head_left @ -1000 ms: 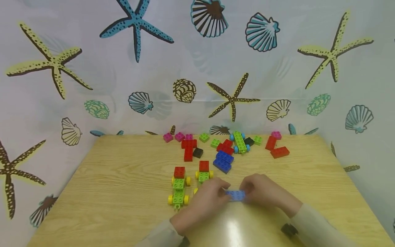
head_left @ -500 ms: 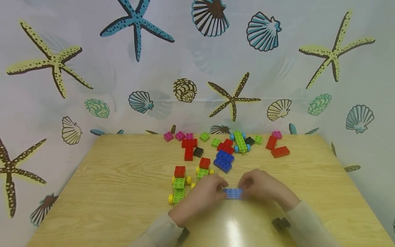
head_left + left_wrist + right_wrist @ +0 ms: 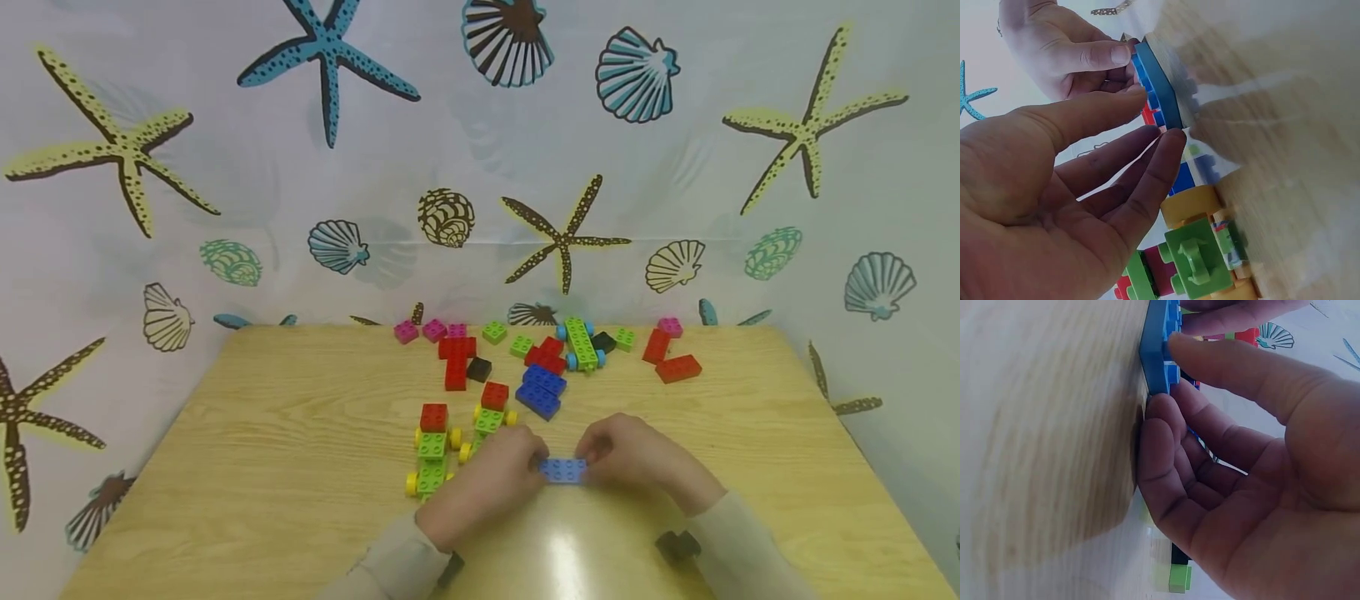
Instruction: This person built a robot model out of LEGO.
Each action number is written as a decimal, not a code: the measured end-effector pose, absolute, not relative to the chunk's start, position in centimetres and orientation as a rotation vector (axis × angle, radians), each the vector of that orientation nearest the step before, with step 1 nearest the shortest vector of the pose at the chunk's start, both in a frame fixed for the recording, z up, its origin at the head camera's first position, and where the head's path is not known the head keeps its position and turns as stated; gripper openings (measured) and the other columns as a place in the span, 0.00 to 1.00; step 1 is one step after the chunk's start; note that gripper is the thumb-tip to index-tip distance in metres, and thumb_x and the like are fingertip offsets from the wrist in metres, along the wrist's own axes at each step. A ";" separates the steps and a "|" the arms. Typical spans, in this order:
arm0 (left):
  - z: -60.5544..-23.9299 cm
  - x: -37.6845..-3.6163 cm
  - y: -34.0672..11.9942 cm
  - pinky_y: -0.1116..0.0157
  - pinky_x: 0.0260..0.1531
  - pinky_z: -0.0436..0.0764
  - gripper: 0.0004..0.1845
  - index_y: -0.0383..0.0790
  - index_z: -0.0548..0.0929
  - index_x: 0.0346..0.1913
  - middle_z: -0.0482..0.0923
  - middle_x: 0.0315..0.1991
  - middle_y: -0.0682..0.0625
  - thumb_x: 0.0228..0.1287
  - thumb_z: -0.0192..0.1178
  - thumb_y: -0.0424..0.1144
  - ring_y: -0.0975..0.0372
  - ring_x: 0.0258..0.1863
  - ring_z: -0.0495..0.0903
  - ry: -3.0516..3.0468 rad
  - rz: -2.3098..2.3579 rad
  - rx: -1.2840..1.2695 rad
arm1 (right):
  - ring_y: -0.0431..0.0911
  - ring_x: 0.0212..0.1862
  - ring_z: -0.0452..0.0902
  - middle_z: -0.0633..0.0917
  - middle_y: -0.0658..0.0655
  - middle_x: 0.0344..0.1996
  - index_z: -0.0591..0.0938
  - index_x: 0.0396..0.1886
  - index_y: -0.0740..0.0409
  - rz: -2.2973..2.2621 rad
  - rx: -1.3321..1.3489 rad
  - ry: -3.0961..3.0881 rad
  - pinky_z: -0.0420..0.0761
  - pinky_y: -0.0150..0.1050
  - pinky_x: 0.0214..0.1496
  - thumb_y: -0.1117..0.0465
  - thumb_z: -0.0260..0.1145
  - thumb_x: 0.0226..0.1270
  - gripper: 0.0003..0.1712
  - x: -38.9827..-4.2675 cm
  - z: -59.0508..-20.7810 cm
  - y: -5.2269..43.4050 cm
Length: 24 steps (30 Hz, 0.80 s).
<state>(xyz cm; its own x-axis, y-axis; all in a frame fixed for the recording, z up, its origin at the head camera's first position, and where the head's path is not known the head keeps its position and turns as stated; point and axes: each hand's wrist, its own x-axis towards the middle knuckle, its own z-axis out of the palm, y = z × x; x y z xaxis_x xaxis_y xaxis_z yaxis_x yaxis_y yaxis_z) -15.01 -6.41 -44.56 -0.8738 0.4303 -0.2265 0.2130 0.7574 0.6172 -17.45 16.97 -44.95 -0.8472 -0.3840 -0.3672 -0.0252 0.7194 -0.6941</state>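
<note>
- We see the light blue brick [image 3: 562, 471] lying flat on the wooden table [image 3: 300, 467], just below the centre of the head view, between both hands
- The left hand [image 3: 491, 487] comes in from the lower left; in its wrist view the thumb and a fingertip [image 3: 1169, 140] pinch one end of the brick [image 3: 1157, 84], the other fingers only loosely bent
- The right hand [image 3: 637, 458] comes in from the lower right; its thumb [image 3: 1210, 353] presses the studded top of the brick [image 3: 1160, 344], and its curled fingers close on the near end against the table
- Compared with the frames of a second ago, the brick and both hands have shifted slightly up and to the left in the head view; the two-handed grip is unchanged, so we judge the brick is being positioned, not released
- Left of the hands stand two green wheeled cars [image 3: 433, 458], each carrying a red block
- Above them, at frame centre, lie two dark blue bricks [image 3: 542, 390], and loose red, pink, green and black bricks run along the far table edge
</note>
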 end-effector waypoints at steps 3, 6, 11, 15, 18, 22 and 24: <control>-44.8 -15.0 -6.3 0.56 0.59 0.89 0.13 0.36 0.94 0.57 0.89 0.49 0.48 0.73 0.72 0.32 0.61 0.46 0.83 2.624 0.796 0.513 | 0.47 0.44 0.81 0.90 0.51 0.38 0.93 0.42 0.52 -0.965 -0.314 2.434 0.84 0.44 0.52 0.66 0.81 0.65 0.08 -17.4 -44.9 16.9; -45.0 -15.0 -6.3 0.57 0.58 0.89 0.12 0.36 0.94 0.56 0.89 0.48 0.48 0.73 0.71 0.32 0.61 0.45 0.83 2.641 0.759 0.525 | 0.47 0.44 0.81 0.90 0.51 0.38 0.93 0.43 0.52 -0.964 -0.311 2.438 0.85 0.44 0.52 0.65 0.81 0.66 0.08 -17.3 -44.9 16.8; -45.0 -15.0 -6.4 0.58 0.58 0.90 0.12 0.36 0.94 0.55 0.90 0.48 0.48 0.73 0.71 0.31 0.62 0.45 0.83 2.652 0.751 0.533 | 0.47 0.44 0.82 0.90 0.51 0.39 0.93 0.43 0.52 -0.962 -0.294 2.441 0.86 0.45 0.52 0.65 0.81 0.66 0.08 -17.1 -44.7 16.6; -45.1 -15.1 -6.4 0.58 0.57 0.90 0.12 0.36 0.94 0.55 0.91 0.48 0.47 0.72 0.72 0.31 0.62 0.44 0.83 2.664 0.752 0.536 | 0.47 0.44 0.82 0.91 0.51 0.39 0.93 0.43 0.52 -0.958 -0.284 2.445 0.86 0.45 0.53 0.65 0.81 0.66 0.08 -17.2 -44.7 16.6; -45.2 -15.1 -6.4 0.58 0.58 0.90 0.12 0.35 0.94 0.55 0.91 0.49 0.47 0.72 0.72 0.32 0.62 0.45 0.84 2.663 0.752 0.534 | 0.46 0.44 0.82 0.91 0.50 0.39 0.93 0.42 0.52 -0.960 -0.286 2.447 0.86 0.45 0.53 0.65 0.81 0.66 0.08 -17.2 -44.7 16.7; -45.3 -15.1 -6.3 0.57 0.58 0.90 0.12 0.36 0.94 0.56 0.91 0.48 0.48 0.72 0.73 0.32 0.61 0.45 0.83 2.660 0.750 0.528 | 0.46 0.43 0.82 0.91 0.50 0.38 0.93 0.43 0.52 -0.968 -0.299 2.442 0.86 0.45 0.53 0.65 0.81 0.67 0.08 -17.3 -44.7 16.8; -45.3 -15.1 -6.3 0.57 0.59 0.90 0.13 0.36 0.94 0.56 0.91 0.49 0.47 0.72 0.73 0.32 0.61 0.45 0.83 2.662 0.752 0.532 | 0.46 0.43 0.82 0.91 0.50 0.39 0.94 0.43 0.52 -0.967 -0.306 2.443 0.87 0.45 0.53 0.65 0.81 0.67 0.08 -17.3 -44.8 16.9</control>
